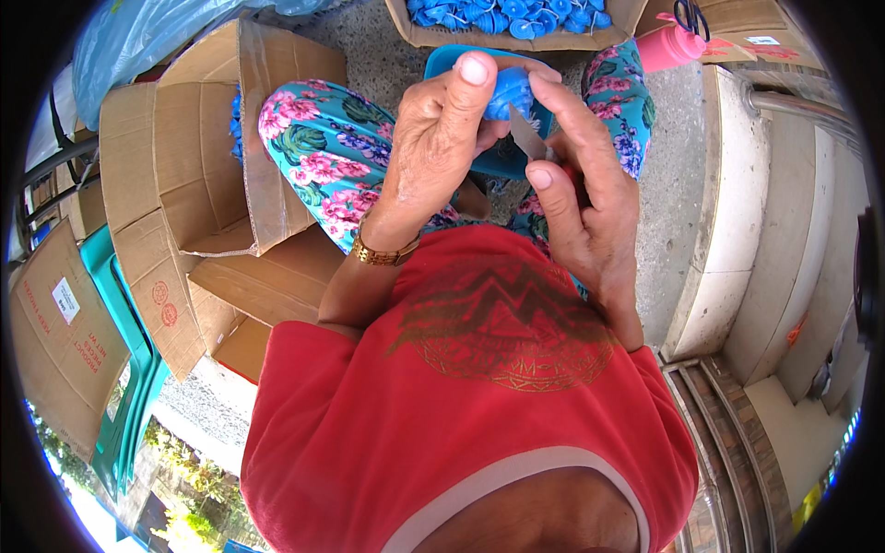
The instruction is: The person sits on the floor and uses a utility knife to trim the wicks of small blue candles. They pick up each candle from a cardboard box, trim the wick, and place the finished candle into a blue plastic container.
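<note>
Between the fingers of my left hand is a blue shell-shaped piece that looks like a wax candle. My right hand grips a small knife; its handle is mostly hidden in the palm. The tip of the knife blade meets the lower side of the blue piece, and a right fingertip rests beside it. Below both hands, a blue plastic basin sits between my knees, with some pale scraps or threads visible in it.
Ahead stands a cardboard box full of similar blue pieces with white strings. Another open carton at left holds blue pieces. A pink bottle and dark-handled scissors are at front right, near concrete steps. Green plastic chairs stand left.
</note>
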Tool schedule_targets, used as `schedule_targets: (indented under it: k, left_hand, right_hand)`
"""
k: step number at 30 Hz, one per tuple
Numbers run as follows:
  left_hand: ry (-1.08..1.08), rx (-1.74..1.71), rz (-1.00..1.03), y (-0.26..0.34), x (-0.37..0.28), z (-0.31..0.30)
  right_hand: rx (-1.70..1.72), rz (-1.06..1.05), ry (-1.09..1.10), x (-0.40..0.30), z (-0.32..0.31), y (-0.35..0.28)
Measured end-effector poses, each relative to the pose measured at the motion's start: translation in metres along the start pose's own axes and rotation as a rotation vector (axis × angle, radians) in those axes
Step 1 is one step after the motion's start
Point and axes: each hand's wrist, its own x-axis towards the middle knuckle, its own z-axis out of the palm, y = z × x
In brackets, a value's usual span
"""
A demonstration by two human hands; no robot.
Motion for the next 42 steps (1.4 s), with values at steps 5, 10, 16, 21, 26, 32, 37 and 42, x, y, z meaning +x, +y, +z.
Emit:
schedule_targets:
  k: [5,10,16,21,26,32,37,42]
  left_hand:
    - [0.086,0.026,-0.100,0.002,0.002,0.003]
    - [-0.094,-0.220,-0.318,-0.002,0.008,-0.012]
    - [0.072,-0.237,-0.311,0.003,0.003,-0.002]
    - [0.084,0.038,-0.178,0.002,0.005,0.001]
    - [0.052,0.101,-0.070,-0.003,0.003,-0.003]
    - [0.107,0.006,-0.109,-0.008,0.003,0.006]
    - [0.085,0.016,-0.098,-0.005,0.005,0.003]
    - [0.226,0.006,-0.272,0.009,0.008,0.004]
  right_hand:
    - [0.012,-0.044,-0.021,-0.001,0.000,0.001]
    - [0.001,-0.024,-0.032,-0.002,-0.004,-0.001]
    - [-0.059,-0.050,-0.026,0.000,-0.003,0.000]
    - [-0.069,-0.073,-0.017,0.001,-0.002,0.002]
    - [-0.068,-0.141,0.035,0.001,0.003,0.007]
    - [-0.074,-0.203,0.141,0.004,0.013,0.022]
    - [-0.019,-0.188,0.084,0.003,0.007,0.020]
    - [-0.093,-0.200,0.015,0.003,0.000,0.016]
